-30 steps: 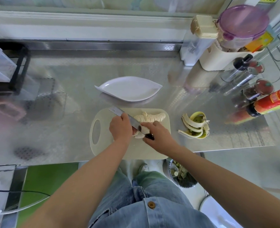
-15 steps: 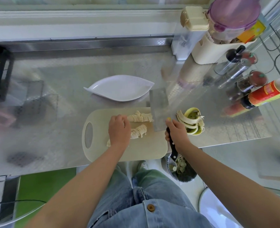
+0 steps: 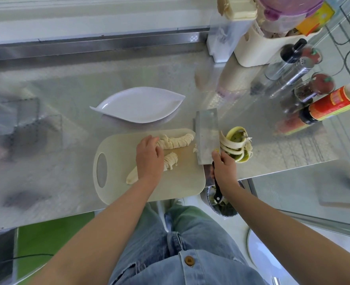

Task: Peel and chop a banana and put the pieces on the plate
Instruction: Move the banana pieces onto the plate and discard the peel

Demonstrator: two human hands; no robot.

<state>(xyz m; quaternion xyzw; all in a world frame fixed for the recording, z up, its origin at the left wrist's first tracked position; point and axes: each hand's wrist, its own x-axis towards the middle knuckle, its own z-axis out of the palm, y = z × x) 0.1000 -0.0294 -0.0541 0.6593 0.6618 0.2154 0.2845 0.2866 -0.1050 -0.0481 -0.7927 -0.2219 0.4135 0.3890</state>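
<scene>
My right fingers (image 3: 216,156) wrap the knife (image 3: 208,136) handle, the blade's broad side up at the board's (image 3: 116,182) 3 o'clock edge. My left fingers (image 3: 148,140) lie loosely bent on the banana (image 3: 178,140), gripping nothing. The banana sits sliced on the board, its 7 o'clock end uncut. The peel (image 3: 236,147) lies at 3 o'clock on the tabletop (image 3: 67,140), the plate (image 3: 139,108) at 12.

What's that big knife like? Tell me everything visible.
It is a cleaver: a broad rectangular blade of dull grey metal with a small hole near its far corner, and a black handle. The right hand grips the handle, one fingertip on the blade. Its flat side faces up, over the right edge of the cutting board, beside the banana peel. A banana scrap sits at its left edge.
</scene>
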